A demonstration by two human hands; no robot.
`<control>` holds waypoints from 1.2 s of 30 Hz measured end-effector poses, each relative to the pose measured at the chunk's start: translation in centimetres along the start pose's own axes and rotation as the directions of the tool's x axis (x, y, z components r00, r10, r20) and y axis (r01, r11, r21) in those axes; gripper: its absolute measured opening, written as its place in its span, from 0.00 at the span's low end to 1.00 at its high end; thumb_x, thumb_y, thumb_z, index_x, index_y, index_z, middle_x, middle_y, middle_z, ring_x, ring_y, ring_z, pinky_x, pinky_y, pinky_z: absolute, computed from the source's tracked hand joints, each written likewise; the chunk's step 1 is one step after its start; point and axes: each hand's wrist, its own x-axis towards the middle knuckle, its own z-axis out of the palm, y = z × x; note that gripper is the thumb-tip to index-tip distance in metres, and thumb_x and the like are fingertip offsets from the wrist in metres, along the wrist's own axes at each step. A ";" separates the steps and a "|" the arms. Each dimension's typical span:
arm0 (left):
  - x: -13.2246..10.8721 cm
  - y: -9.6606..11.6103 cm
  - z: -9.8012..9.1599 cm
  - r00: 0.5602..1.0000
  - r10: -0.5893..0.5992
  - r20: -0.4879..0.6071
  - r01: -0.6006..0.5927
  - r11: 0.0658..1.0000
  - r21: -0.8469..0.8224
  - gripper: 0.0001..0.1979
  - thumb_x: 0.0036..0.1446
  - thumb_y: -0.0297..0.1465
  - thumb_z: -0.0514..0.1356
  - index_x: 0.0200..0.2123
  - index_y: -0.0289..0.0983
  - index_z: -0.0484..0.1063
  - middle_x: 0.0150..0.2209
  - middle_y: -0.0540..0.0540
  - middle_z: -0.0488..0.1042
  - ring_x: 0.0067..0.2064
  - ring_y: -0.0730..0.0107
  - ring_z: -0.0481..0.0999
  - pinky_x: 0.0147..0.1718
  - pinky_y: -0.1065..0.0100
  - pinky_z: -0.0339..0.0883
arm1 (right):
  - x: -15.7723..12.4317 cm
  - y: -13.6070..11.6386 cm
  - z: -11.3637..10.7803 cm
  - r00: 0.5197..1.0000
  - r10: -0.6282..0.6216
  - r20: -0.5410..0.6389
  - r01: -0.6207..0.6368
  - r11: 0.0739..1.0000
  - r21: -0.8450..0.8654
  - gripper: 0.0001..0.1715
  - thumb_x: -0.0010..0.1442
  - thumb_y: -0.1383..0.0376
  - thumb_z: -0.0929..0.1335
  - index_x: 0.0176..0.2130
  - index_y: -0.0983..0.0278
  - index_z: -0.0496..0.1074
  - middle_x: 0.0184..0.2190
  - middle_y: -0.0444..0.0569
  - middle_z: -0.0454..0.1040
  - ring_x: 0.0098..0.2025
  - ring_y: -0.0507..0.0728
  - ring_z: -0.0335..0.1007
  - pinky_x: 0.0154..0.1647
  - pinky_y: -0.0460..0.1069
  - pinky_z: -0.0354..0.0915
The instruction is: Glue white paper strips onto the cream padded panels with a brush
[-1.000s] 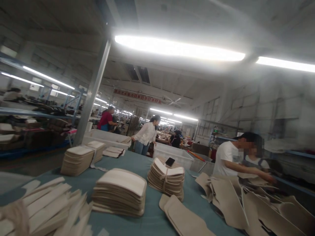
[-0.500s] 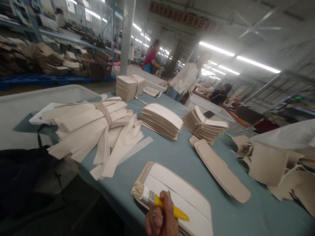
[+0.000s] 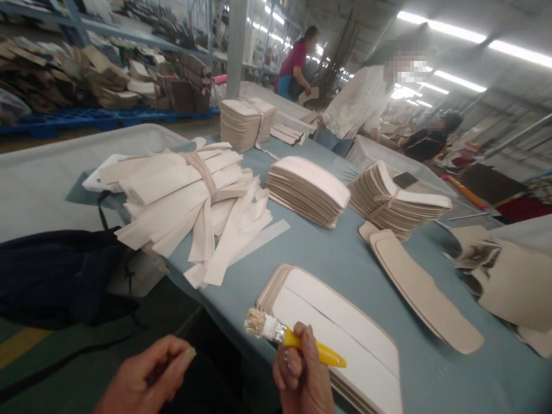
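Observation:
My right hand (image 3: 302,368) is closed around the yellow handle of a paintbrush (image 3: 325,353). The brush's bristles, coated with white and tan residue, point left. Brush and hand are over the near-left edge of a stack of rounded beige panels (image 3: 345,322); the top panel is white with a dark line along it. My left hand (image 3: 149,374) is off the table's edge at lower left, fingers curled and the thumb pressed to them, with nothing visible in it. A fanned bundle of beige strips (image 3: 172,184), tied with a band, lies at the table's left.
On the green-covered table (image 3: 319,253) stand a stack of panels (image 3: 308,192), a tied stack (image 3: 397,201) and another tied stack (image 3: 245,123). Long curved pieces (image 3: 425,287) lie right. A dark bag (image 3: 56,276) hangs at left. Co-workers (image 3: 353,103) stand beyond the table.
My left hand has come into view at lower left. The view has tilted down and shifted left, so the table's things appear higher and further right. The brush stays in my right hand.

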 end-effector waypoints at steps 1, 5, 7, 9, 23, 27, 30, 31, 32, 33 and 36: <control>0.0 1.7 0.0 0.995 0.004 0.098 0.002 0.998 -0.058 0.30 0.58 0.61 0.55 0.30 0.40 0.75 0.22 0.52 0.71 0.24 0.72 0.69 0.26 0.73 0.66 | 0.0 0.1 0.0 1.000 0.010 -0.004 -0.010 1.000 -0.006 0.33 0.52 0.40 0.80 0.36 0.60 0.69 0.15 0.28 0.54 0.17 0.43 0.37 0.18 0.39 0.49; 0.5 6.9 -0.5 0.947 0.042 0.320 0.023 0.980 -0.196 0.27 0.56 0.59 0.58 0.34 0.39 0.74 0.24 0.50 0.73 0.25 0.71 0.70 0.27 0.71 0.67 | -0.5 0.3 0.2 1.000 0.017 -0.012 -0.018 0.998 -0.060 0.34 0.53 0.38 0.78 0.36 0.60 0.68 0.14 0.27 0.52 0.17 0.44 0.36 0.18 0.39 0.49; 0.8 7.8 -1.0 0.926 0.056 0.373 0.025 0.978 -0.209 0.25 0.56 0.55 0.59 0.35 0.38 0.73 0.26 0.49 0.73 0.26 0.71 0.70 0.28 0.71 0.66 | -0.7 0.5 0.6 1.000 0.021 -0.007 -0.021 0.995 -0.093 0.35 0.53 0.36 0.78 0.36 0.60 0.67 0.14 0.28 0.51 0.18 0.44 0.37 0.18 0.40 0.50; 1.0 8.0 -1.5 0.914 0.067 0.399 0.020 0.978 -0.209 0.22 0.55 0.52 0.60 0.35 0.38 0.73 0.26 0.49 0.73 0.27 0.72 0.70 0.27 0.72 0.65 | -1.0 0.8 1.0 1.000 0.026 -0.004 -0.027 0.991 -0.133 0.36 0.52 0.35 0.77 0.35 0.60 0.67 0.14 0.28 0.50 0.18 0.45 0.38 0.18 0.40 0.50; 1.2 7.4 -3.4 0.917 -0.015 0.397 0.058 0.994 -0.096 0.18 0.53 0.48 0.58 0.29 0.38 0.69 0.24 0.51 0.73 0.24 0.73 0.68 0.25 0.72 0.61 | -0.9 2.9 1.9 0.994 0.012 0.107 0.025 0.940 -0.340 0.34 0.56 0.36 0.75 0.32 0.62 0.70 0.11 0.32 0.58 0.15 0.45 0.48 0.20 0.41 0.50; 1.6 6.8 -3.4 0.922 -0.037 0.386 0.057 0.998 -0.041 0.16 0.53 0.46 0.57 0.27 0.39 0.68 0.23 0.51 0.72 0.24 0.73 0.67 0.24 0.72 0.59 | -1.2 3.2 2.1 0.991 -0.011 0.132 0.063 0.914 -0.401 0.33 0.57 0.36 0.74 0.32 0.62 0.71 0.13 0.35 0.62 0.16 0.46 0.51 0.20 0.42 0.51; 1.7 6.5 -3.6 0.934 0.040 0.355 -0.063 0.997 0.051 0.15 0.55 0.43 0.55 0.24 0.39 0.66 0.20 0.53 0.68 0.23 0.74 0.64 0.24 0.72 0.55 | -1.6 3.0 2.4 0.988 -0.024 0.153 0.093 0.881 -0.463 0.32 0.59 0.36 0.73 0.32 0.62 0.72 0.14 0.37 0.64 0.17 0.48 0.53 0.20 0.43 0.51; 1.7 6.4 -3.7 0.938 0.084 0.338 -0.122 0.988 0.093 0.14 0.56 0.41 0.54 0.23 0.39 0.65 0.19 0.54 0.65 0.23 0.75 0.62 0.23 0.72 0.53 | -1.7 2.9 2.4 0.986 -0.022 0.168 0.100 0.873 -0.477 0.33 0.59 0.36 0.73 0.32 0.62 0.72 0.15 0.37 0.64 0.18 0.48 0.53 0.21 0.43 0.52; 1.7 6.3 -3.8 0.939 0.124 0.321 -0.174 0.975 0.134 0.14 0.56 0.40 0.54 0.22 0.40 0.63 0.18 0.54 0.63 0.22 0.76 0.60 0.23 0.72 0.51 | -1.8 2.9 2.5 0.982 -0.013 0.189 0.105 0.867 -0.487 0.33 0.59 0.35 0.72 0.32 0.62 0.72 0.15 0.37 0.64 0.18 0.48 0.54 0.21 0.43 0.52; 1.6 6.1 -3.8 0.939 0.154 0.306 -0.213 0.962 0.170 0.14 0.56 0.39 0.53 0.22 0.40 0.61 0.18 0.55 0.60 0.22 0.76 0.58 0.23 0.72 0.49 | -1.9 2.9 2.5 0.976 0.001 0.216 0.109 0.863 -0.493 0.33 0.60 0.35 0.71 0.32 0.62 0.72 0.15 0.38 0.65 0.19 0.48 0.55 0.22 0.43 0.52; 1.5 5.5 -4.0 0.942 0.198 0.271 -0.265 0.934 0.240 0.13 0.55 0.36 0.53 0.20 0.40 0.58 0.17 0.56 0.57 0.21 0.77 0.56 0.23 0.70 0.46 | -2.2 3.5 2.6 0.952 0.033 0.305 0.136 0.845 -0.517 0.33 0.64 0.36 0.68 0.31 0.62 0.73 0.17 0.39 0.65 0.20 0.49 0.57 0.25 0.45 0.54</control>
